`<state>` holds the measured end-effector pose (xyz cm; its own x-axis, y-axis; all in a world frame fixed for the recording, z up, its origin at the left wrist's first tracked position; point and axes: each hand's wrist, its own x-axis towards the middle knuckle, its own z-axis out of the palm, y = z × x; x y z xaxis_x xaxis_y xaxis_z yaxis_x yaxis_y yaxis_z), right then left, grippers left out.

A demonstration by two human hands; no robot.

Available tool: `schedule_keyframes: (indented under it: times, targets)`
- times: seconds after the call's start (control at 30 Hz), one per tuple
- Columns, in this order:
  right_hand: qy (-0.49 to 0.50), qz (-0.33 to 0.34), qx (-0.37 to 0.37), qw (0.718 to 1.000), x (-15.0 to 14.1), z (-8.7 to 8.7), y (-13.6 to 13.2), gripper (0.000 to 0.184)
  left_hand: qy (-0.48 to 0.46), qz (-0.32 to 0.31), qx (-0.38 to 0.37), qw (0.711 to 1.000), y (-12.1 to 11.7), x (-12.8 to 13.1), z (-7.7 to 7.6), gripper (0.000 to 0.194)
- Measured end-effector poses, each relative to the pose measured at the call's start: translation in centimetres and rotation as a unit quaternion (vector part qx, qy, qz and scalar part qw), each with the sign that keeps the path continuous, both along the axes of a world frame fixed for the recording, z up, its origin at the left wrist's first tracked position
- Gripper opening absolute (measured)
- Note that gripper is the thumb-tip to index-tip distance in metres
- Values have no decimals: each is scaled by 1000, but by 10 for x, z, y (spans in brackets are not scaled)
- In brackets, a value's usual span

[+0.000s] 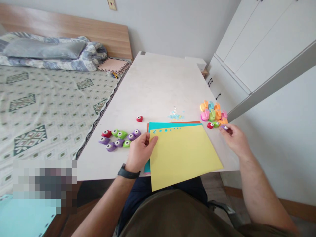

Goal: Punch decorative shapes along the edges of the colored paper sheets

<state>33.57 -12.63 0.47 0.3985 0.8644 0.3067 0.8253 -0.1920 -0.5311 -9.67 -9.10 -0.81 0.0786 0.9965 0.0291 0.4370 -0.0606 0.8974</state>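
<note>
My left hand (140,150) pinches the left edge of a yellow sheet of paper (185,154), whose near corner hangs past the table edge. Along its top runs a row of small punched holes, with blue showing through. Beneath it lie a blue sheet (153,126) and an orange-red one, partly covered. At the right, my right hand (235,140) has its fingers closed on a purple paper punch (225,127), mostly hidden by them. Just left of it sit a red punch (210,125) and a green punch (216,124).
Larger pastel punches (212,114) cluster behind my right hand. Several small punches (118,143) stand left of my left hand, with a lone red punch (139,118) farther back. Paper bits (175,115) lie beyond the sheets. A bed (56,95) adjoins the white table (160,82).
</note>
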Motion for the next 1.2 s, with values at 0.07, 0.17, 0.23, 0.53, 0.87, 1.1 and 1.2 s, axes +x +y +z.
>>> schedule_keyframes:
  times: [0.07,0.17,0.23,0.53,0.87,1.1,1.2]
  targets:
    - [-23,-10,-28,999,9,-7,-4,37,3,0,-1,1000,0,0,-1,33]
    - [-28,-3,-52,998,11,-14,-5,35,9,0,0,1000,0,0,-2,33]
    - [-27,-3,-58,998,8,-16,-3,35,10,1,2,1000,0,-1,-1,32]
    - [-27,-21,-23,999,-4,-17,7,39,9,-2,6,1000,-1,0,2,32]
    - [-105,92,70,988,-73,28,18,33,27,-2,31,999,-1,-1,4,33]
    - [-62,304,52,949,-182,63,69,29,9,0,42,999,-3,-2,4,33]
    - [-37,372,18,927,-231,63,100,27,4,-6,38,999,-2,-3,3,31]
